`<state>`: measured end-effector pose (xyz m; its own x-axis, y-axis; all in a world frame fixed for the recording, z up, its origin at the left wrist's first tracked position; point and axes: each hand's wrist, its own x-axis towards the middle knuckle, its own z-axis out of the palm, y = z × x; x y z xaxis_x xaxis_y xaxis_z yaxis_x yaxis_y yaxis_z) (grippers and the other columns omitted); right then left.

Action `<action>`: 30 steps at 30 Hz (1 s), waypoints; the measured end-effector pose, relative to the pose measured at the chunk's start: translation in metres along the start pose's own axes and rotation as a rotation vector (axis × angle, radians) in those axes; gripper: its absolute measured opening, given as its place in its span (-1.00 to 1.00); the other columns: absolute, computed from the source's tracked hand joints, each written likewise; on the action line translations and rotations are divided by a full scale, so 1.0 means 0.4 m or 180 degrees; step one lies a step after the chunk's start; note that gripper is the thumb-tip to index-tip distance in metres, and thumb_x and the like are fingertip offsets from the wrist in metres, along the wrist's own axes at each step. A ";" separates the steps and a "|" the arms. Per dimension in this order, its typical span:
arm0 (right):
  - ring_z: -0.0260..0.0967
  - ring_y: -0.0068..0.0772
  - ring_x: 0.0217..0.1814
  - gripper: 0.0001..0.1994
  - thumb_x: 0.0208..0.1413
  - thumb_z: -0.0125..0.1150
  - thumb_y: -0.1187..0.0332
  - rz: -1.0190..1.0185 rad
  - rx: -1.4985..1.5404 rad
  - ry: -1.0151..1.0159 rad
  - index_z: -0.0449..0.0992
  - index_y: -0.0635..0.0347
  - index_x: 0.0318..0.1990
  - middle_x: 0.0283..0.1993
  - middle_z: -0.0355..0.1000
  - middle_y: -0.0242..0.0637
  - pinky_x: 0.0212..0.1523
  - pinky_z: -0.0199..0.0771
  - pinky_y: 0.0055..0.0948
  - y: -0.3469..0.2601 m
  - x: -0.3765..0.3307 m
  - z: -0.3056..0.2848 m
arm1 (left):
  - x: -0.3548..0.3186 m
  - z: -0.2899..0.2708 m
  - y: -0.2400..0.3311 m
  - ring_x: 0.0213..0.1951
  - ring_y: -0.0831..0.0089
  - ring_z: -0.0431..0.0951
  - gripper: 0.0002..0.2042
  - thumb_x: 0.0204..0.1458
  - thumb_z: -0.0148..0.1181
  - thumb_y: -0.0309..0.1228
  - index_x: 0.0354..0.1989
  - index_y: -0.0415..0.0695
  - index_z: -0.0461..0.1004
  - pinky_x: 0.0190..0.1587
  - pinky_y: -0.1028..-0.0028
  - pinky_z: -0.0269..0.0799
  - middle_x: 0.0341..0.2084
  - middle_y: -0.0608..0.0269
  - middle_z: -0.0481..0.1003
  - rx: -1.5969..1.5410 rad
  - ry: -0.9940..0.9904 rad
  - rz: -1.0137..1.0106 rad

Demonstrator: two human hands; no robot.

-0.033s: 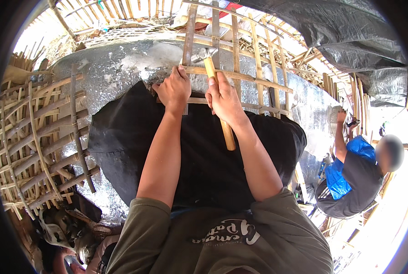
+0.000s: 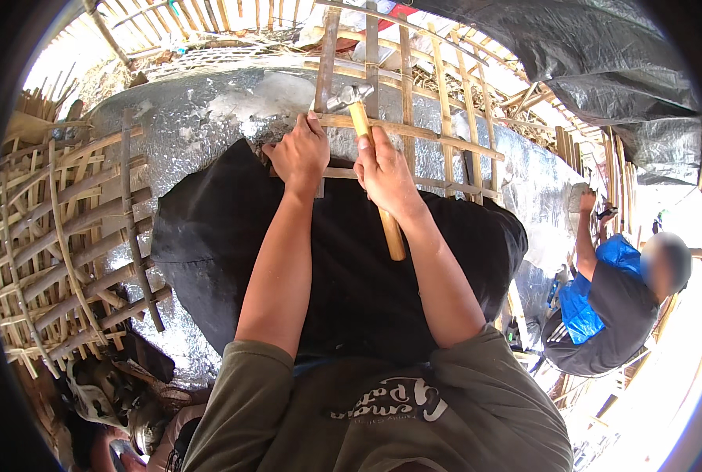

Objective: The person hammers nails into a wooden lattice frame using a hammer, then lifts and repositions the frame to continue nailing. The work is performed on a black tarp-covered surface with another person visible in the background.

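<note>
At upper centre, the hammer [image 2: 360, 118] slants up-left, gripped in my right hand [image 2: 385, 169], its head just above-right of my left hand [image 2: 298, 155]. That one bends at the bamboo lattice's [image 2: 422, 133] lower-left corner; whether it pinches, I cannot tell.

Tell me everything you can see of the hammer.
The hammer has a silvery head, apparently metal, and a yellowish handle, apparently wood. The right hand grips the handle partway along, leaving both ends showing. The hammer slants, head farthest from the person, over a bamboo-looking lattice; whether the head touches it is unclear.
</note>
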<state>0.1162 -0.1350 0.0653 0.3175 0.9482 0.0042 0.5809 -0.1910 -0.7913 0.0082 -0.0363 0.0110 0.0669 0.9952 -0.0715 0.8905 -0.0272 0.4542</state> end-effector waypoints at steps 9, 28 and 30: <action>0.44 0.38 -0.40 -0.81 0.41 -0.06 0.33 -0.0097 -0.0498 0.0403 0.24 0.32 -0.06 -0.46 0.44 0.19 -0.45 0.37 0.16 -0.072 -0.011 0.026 | 0.009 -0.018 0.002 -0.16 -0.05 0.65 -0.49 0.38 -0.43 -0.04 0.02 0.05 0.54 0.19 -0.04 0.18 -0.29 -0.06 0.65 -0.0030 -0.0337 -0.0103; 0.45 0.42 -0.44 -0.80 0.36 -0.02 0.39 0.0024 -0.0565 0.0434 0.18 0.32 -0.03 -0.54 0.42 0.27 -0.52 0.43 0.24 -0.038 0.008 0.065 | 0.006 0.017 -0.011 -0.40 -0.04 0.67 -0.55 0.38 -0.33 -0.09 -0.17 0.02 0.57 0.10 -0.06 0.26 -0.51 -0.03 0.64 -0.0034 0.0289 0.0143; 0.45 0.44 -0.43 -0.79 0.35 -0.02 0.39 0.0011 -0.0960 0.0113 0.16 0.33 -0.05 -0.56 0.41 0.30 -0.50 0.43 0.26 -0.033 0.008 0.072 | 0.007 0.014 -0.010 -0.40 -0.03 0.67 -0.55 0.38 -0.33 -0.09 -0.17 0.02 0.57 0.10 -0.06 0.26 -0.50 -0.03 0.64 -0.0043 0.0267 0.0178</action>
<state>0.0879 -0.1222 0.0583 0.3428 0.9390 0.0273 0.7745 -0.2660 -0.5739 0.0074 -0.0338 0.0039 0.0778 0.9966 0.0287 0.8802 -0.0821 0.4675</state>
